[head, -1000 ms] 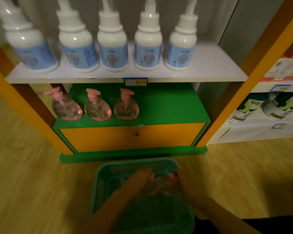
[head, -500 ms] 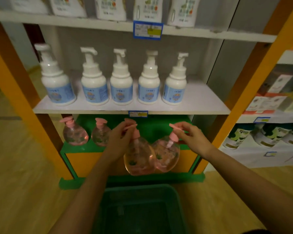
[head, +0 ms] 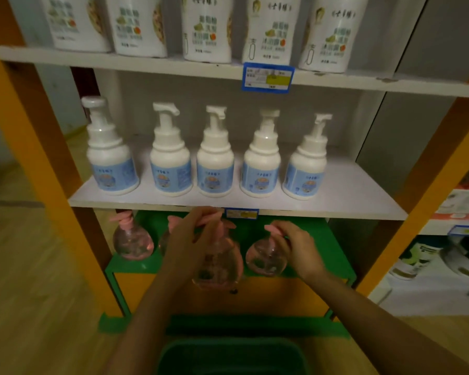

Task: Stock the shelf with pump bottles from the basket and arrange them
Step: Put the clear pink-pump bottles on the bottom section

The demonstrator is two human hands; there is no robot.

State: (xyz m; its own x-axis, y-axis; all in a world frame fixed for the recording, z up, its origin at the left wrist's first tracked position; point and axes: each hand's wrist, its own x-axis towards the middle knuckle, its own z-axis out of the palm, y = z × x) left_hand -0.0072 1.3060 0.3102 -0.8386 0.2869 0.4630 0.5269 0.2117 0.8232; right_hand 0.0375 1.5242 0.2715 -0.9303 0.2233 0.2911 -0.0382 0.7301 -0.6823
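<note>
Here, left hand (head: 198,236) pinched left pink bottle (head: 217,266) by its pump, hanging before the green shelf (head: 326,239); right hand (head: 295,247) pinched right pink bottle (head: 264,259) by its pump over that shelf.

Pump bottles (head: 266,259) clear pink, bottom shelf (head: 328,239) green, uprights (head: 38,158) orange, upper bottles (head: 215,158) white with blue labels, price tag (head: 267,77) blue and yellow, basket (head: 228,355) green

No text is readable: the print on the white pouches (head: 209,28), blue-label bottles (head: 214,174) and price tags (head: 267,77) is blurred.
</note>
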